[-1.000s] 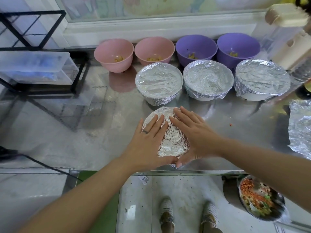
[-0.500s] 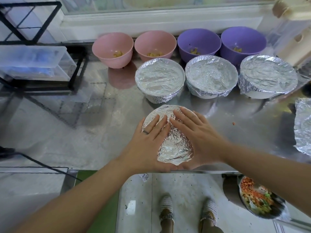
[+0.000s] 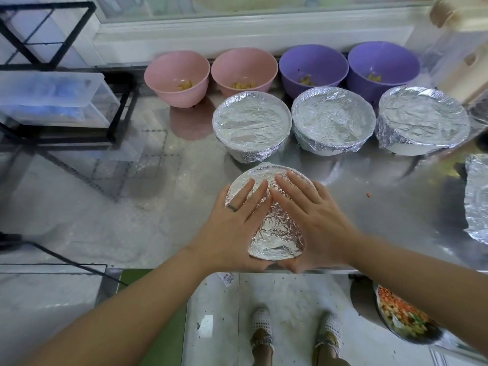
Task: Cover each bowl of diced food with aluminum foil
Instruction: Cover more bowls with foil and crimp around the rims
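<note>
Front bowl (image 3: 276, 233): foil-covered, foil crinkled. Three foil-covered bowls (image 3: 252, 128) in a row behind it. Pink bowls (image 3: 177, 75) and purple bowls (image 3: 314, 64) rearmost, uncovered, holding yellow dice.

Steel counter under a bright window, as I see it through the head camera.
I am looking down on a shiny metal counter (image 3: 383, 202) that runs back to a white window sill (image 3: 237, 35); pale daylight comes through the glass and glints off the metal. At the left stands a black wire rack (image 3: 120, 114) holding a clear plastic drawer (image 3: 52, 99) with something blue inside. Below the counter's near edge I see a light, speckled tile floor (image 3: 290, 294), a green strip (image 3: 161, 326) beside it, and a dark cable (image 3: 66, 257) crossing the lower left.
</note>
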Demonstrator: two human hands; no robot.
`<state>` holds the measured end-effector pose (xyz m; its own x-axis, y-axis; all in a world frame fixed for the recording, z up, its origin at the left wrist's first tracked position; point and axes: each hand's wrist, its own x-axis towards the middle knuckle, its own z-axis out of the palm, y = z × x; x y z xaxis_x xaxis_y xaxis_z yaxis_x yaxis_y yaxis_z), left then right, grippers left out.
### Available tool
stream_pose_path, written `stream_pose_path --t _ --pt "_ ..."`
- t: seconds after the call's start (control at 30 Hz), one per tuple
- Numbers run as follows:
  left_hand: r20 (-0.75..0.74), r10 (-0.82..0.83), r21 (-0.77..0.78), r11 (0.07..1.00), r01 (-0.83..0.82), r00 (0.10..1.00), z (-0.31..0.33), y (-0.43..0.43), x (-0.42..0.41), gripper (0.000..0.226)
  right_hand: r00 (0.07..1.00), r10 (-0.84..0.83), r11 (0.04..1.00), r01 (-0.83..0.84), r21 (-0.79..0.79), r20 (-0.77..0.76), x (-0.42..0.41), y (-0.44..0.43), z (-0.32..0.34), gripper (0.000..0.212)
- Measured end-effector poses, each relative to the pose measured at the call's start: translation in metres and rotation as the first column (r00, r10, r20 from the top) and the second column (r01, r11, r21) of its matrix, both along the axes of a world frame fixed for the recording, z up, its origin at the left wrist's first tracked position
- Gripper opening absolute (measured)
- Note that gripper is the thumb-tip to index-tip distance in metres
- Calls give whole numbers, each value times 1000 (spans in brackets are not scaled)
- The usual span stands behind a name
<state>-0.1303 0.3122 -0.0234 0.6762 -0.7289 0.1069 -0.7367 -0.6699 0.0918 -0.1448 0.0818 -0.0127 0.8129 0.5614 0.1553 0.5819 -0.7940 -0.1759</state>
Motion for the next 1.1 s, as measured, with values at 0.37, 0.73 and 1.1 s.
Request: stream_pose_path --t 0.37,0.73,1.1 --pt "90 -78 100 993 69 993 1 0 28 116 995 -87 990 81 -115 -53 6 -1 1 126" --pt "182 97 -470 883 0 979 -10 -3 -40 21 979 60 943 -119 309 194 -23 -10 -2 29" --pt "158 113 -491 871 -21 981 -22 -2 -37 15 984 118 952 -150 266 134 -21 -5 -15 21"
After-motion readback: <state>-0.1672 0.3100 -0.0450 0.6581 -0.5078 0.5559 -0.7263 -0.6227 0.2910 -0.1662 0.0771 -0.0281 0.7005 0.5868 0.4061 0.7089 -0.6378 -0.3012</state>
